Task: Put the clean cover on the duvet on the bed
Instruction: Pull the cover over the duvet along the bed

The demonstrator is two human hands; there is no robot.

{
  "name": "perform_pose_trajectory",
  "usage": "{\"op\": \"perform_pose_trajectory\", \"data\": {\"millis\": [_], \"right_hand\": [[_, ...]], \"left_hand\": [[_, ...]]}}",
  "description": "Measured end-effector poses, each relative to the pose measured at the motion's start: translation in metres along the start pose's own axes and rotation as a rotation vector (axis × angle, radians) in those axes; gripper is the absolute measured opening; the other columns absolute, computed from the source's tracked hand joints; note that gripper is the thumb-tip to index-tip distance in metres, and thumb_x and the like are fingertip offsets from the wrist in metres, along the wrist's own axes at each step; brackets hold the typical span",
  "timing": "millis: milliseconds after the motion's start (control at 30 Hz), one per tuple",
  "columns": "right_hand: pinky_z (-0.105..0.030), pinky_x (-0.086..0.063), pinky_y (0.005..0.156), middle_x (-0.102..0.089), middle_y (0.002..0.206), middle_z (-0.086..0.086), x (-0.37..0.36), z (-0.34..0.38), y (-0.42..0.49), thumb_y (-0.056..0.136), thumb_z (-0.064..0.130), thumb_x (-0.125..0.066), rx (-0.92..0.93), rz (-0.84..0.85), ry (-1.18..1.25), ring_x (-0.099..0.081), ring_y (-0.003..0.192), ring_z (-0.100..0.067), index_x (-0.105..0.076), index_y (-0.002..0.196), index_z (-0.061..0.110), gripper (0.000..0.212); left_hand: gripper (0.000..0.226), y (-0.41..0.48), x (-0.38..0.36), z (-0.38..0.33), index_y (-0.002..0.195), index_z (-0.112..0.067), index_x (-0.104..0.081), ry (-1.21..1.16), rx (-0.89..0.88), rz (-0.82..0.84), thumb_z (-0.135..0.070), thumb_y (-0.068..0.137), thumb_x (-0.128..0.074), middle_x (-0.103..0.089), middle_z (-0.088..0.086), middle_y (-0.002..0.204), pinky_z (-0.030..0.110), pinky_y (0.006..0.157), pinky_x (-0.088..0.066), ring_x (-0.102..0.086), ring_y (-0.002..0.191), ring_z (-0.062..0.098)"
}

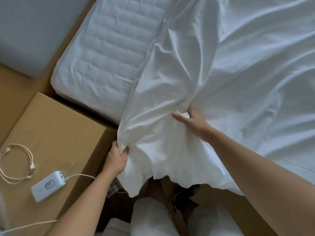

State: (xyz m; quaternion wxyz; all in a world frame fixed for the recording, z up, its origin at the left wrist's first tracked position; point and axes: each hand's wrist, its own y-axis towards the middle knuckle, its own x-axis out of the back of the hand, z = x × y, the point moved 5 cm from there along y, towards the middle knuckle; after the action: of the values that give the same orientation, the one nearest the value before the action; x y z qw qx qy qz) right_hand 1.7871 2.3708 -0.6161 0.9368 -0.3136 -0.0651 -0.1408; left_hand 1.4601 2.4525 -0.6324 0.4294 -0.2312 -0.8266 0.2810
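A white duvet cover [221, 68] lies crumpled across the bed, its near end bunched and hanging over the bed's front edge. My left hand [117, 157] is shut on a gathered corner of that fabric at the lower left of the bunch. My right hand [190, 120] rests on top of the bunch, fingers spread and pressing into the cloth, the thumb tucked in a fold. A quilted white mattress pad [105, 53] shows bare on the bed's left part. Whether the duvet is inside the cover is hidden.
A tan cardboard box [51, 133] stands left of the bed's corner, with a white power bank [48, 185] and coiled cables [15, 164] on it. White bedding [150, 217] lies by my feet. The floor is tan.
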Motion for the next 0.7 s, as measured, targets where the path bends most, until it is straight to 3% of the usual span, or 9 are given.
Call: {"op": "perform_pose_trajectory", "data": {"millis": [67, 100, 133, 200, 300, 433, 567, 633, 700], "right_hand": [[-0.046, -0.043, 0.108, -0.052, 0.139, -0.002, -0.011, -0.022, -0.021, 0.058, 0.095, -0.055, 0.014, 0.041, -0.527, -0.051, 0.127, -0.025, -0.038, 0.148, 0.027, 0.115], [-0.047, -0.043, 0.105, -0.051, 0.137, -0.006, -0.015, -0.036, -0.035, 0.057, 0.099, -0.047, 0.013, 0.018, -0.818, -0.050, 0.125, -0.030, -0.035, 0.149, 0.021, 0.121], [-0.047, -0.046, 0.099, -0.054, 0.129, -0.009, -0.017, -0.050, -0.051, 0.063, 0.098, -0.042, 0.028, -0.026, -1.036, -0.053, 0.118, -0.033, -0.041, 0.143, 0.015, 0.116], [-0.045, -0.052, 0.084, -0.062, 0.106, -0.010, -0.010, -0.074, -0.077, 0.084, 0.081, -0.039, 0.041, -0.075, -1.236, -0.062, 0.097, -0.033, -0.056, 0.116, 0.011, 0.079], [-0.044, -0.056, 0.071, -0.067, 0.096, -0.005, 0.015, -0.096, -0.087, 0.102, 0.055, -0.040, -0.064, -0.038, -1.071, -0.068, 0.083, -0.031, -0.050, 0.103, 0.019, 0.037], [-0.046, -0.054, 0.076, -0.069, 0.099, -0.010, 0.047, -0.103, -0.095, 0.104, 0.038, -0.048, -0.045, -0.002, -0.915, -0.067, 0.085, -0.035, -0.048, 0.097, 0.020, 0.020], [-0.046, -0.048, 0.072, -0.066, 0.096, -0.027, 0.154, -0.129, -0.141, 0.103, 0.019, -0.041, -0.252, -0.300, -0.987, -0.066, 0.083, -0.044, -0.052, 0.113, 0.014, 0.016], [-0.044, -0.044, 0.070, -0.064, 0.096, -0.031, 0.187, -0.130, -0.159, 0.103, 0.020, -0.039, -0.418, -0.455, -0.920, -0.060, 0.076, -0.043, -0.046, 0.108, 0.013, 0.011], [-0.041, -0.041, 0.063, -0.063, 0.083, -0.028, 0.169, -0.108, -0.160, 0.105, 0.027, -0.043, -0.350, -0.611, -0.896, -0.049, 0.063, -0.034, -0.043, 0.097, 0.014, 0.015]], "left_hand": [[0.028, 0.004, 0.003, -0.009, 0.116, -0.029, -0.048, -0.131, 0.020, -0.096, -0.046, 0.097, -0.058, -0.062, -0.006, 0.102, 0.044, 0.080, -0.053, -0.063, 0.098, 0.025], [0.027, 0.007, 0.006, -0.016, 0.114, -0.031, -0.049, -0.182, 0.010, -0.125, -0.048, 0.096, -0.059, -0.063, -0.006, 0.102, 0.043, 0.079, -0.053, -0.064, 0.097, 0.024], [0.028, 0.010, 0.009, -0.023, 0.115, -0.032, -0.049, -0.213, -0.006, -0.136, -0.050, 0.095, -0.059, -0.063, -0.006, 0.103, 0.043, 0.080, -0.053, -0.064, 0.097, 0.023], [0.033, 0.016, 0.014, -0.036, 0.120, -0.032, -0.050, -0.225, -0.045, -0.114, -0.051, 0.095, -0.059, -0.064, -0.005, 0.108, 0.046, 0.085, -0.054, -0.064, 0.099, 0.022], [0.029, 0.023, 0.019, -0.048, 0.120, -0.033, -0.050, -0.203, -0.076, -0.078, -0.049, 0.097, -0.058, -0.065, -0.004, 0.109, 0.047, 0.087, -0.055, -0.064, 0.099, 0.022], [0.029, 0.025, 0.029, -0.053, 0.118, -0.030, -0.055, -0.191, -0.081, -0.063, -0.049, 0.097, -0.060, -0.066, -0.007, 0.106, 0.039, 0.079, -0.053, -0.065, 0.096, 0.018], [0.026, 0.017, 0.028, -0.049, 0.116, -0.029, -0.057, -0.208, -0.034, -0.035, -0.046, 0.097, -0.061, -0.067, -0.007, 0.107, 0.042, 0.085, -0.054, -0.065, 0.096, 0.018], [0.029, 0.008, 0.022, -0.051, 0.120, -0.027, -0.057, -0.230, -0.010, -0.013, -0.044, 0.097, -0.061, -0.066, -0.007, 0.108, 0.040, 0.083, -0.054, -0.065, 0.098, 0.019], [0.034, -0.003, 0.018, -0.054, 0.125, -0.021, -0.055, -0.323, 0.057, -0.017, -0.041, 0.099, -0.061, -0.066, -0.001, 0.112, 0.043, 0.087, -0.056, -0.066, 0.102, 0.023]]}}
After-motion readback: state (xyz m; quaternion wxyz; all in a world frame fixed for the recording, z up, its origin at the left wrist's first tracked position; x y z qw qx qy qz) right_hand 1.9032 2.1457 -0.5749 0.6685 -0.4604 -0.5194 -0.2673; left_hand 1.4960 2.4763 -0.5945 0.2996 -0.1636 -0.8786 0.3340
